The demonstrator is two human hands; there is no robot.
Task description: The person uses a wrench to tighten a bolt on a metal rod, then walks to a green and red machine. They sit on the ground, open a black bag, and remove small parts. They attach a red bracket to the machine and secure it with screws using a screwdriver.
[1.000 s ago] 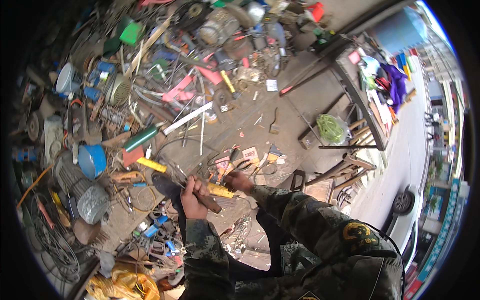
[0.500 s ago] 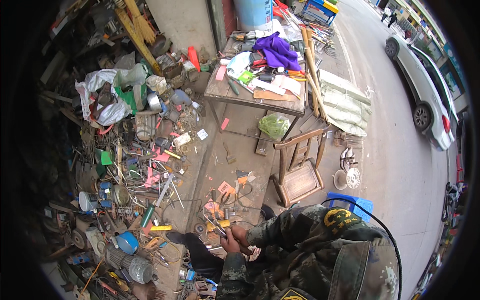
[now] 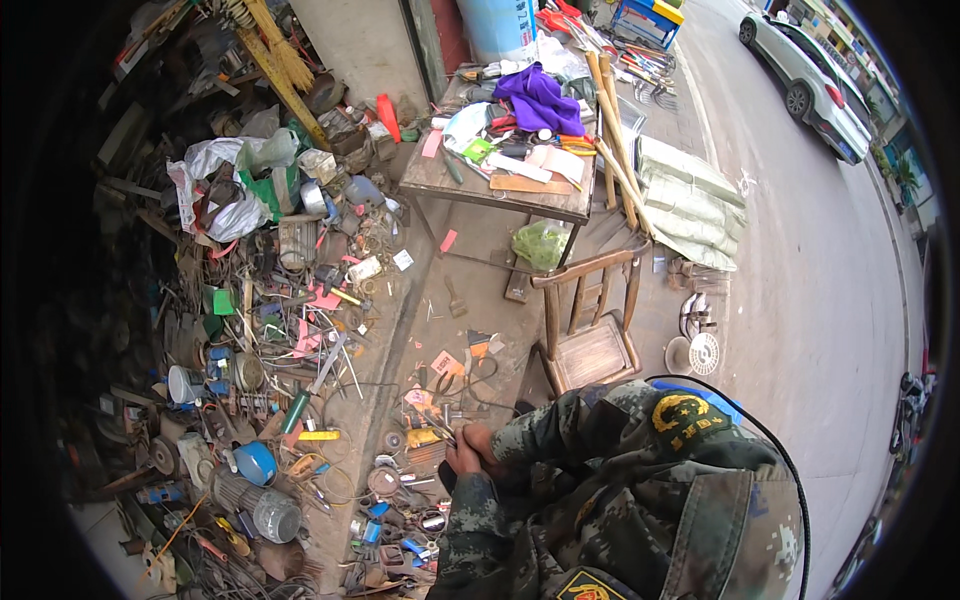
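Note:
My left hand [image 3: 463,460] and my right hand [image 3: 481,441] are close together low in the middle of the view, in front of the camouflage jacket [image 3: 600,470]. Both have closed fingers around a slim metal tool [image 3: 437,424], whose pale narrow end points up and left. Its rear part is hidden by the hands, so its exact kind does not show. Just beyond its tip, a yellow tool [image 3: 422,437] lies on the ground among cables and small metal parts. A flat brush [image 3: 456,297] rests farther off.
Scrap and tools cover the ground at left, including a green-handled file [image 3: 296,411] and a blue round container [image 3: 256,463]. Ahead stand a wooden chair [image 3: 590,355] and a cluttered table [image 3: 420,178]. Long wooden poles [image 3: 613,150] lean beside it. A white car [image 3: 810,80] is on the road.
My outstretched dark-trousered leg has left the view at lower left. The hands stay together on the tool, its end now angled more upward. The white car has moved farther up the road.

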